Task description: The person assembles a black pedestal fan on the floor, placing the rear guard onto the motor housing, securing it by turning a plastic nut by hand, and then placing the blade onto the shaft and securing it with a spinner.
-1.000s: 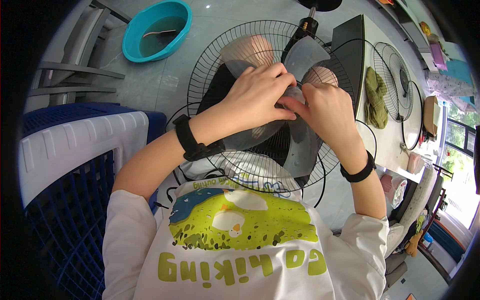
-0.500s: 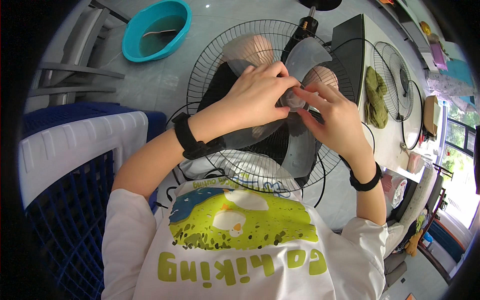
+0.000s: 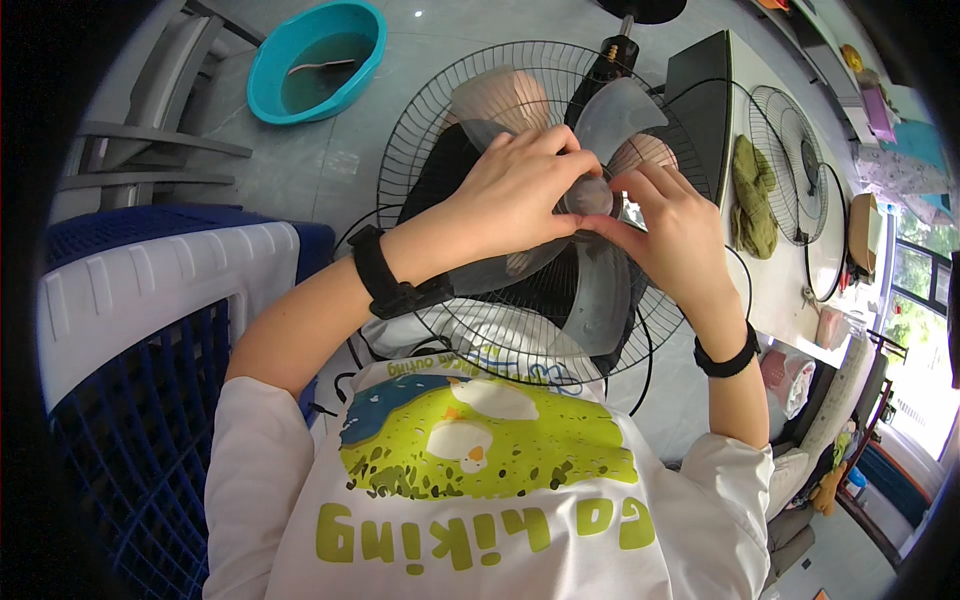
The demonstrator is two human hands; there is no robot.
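A fan's round black wire grille (image 3: 470, 356) lies over my lap, with translucent grey fan blades (image 3: 603, 300) inside it. At their centre is the round, clear-looking hub (image 3: 592, 196). From the left, my left hand (image 3: 522, 188) curls its fingers and thumb around the hub. My right hand (image 3: 672, 222) closes on the hub's right side, fingers bent, thumb tip near the left thumb at the lower edge. Whether a small separate part sits between the right fingers cannot be made out. The black fan pole (image 3: 612, 62) runs away beyond the grille.
A turquoise basin (image 3: 262, 85) of water stands on the floor at far left. Nearer, a blue and white plastic crate (image 3: 170, 275) borders my left arm. On the white table (image 3: 790, 275) at right are a green cloth (image 3: 752, 195) and another wire grille (image 3: 790, 150). Black cable loops below the fan.
My right fingers have shifted from the hub's top to its right side, and the right thumb has moved left along its lower edge. The left hand keeps its hold.
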